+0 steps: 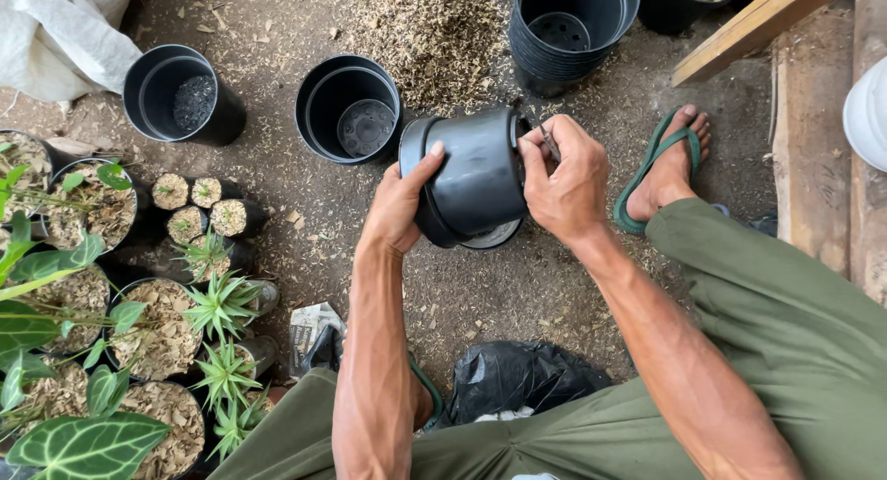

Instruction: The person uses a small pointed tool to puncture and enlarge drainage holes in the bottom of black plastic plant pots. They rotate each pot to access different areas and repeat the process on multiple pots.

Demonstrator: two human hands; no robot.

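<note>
Left hand and right hand are gripping an empty black pot sideways. Two empty pots are standing beyond; planted pots are crowding the left.

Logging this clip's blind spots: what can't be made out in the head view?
- Thin tool in the right hand: mostly hidden by fingers.
- Inside of the black plastic pot held sideways by both hands, left hand included: turned away.
- White round object: cut off by the right edge.
</note>
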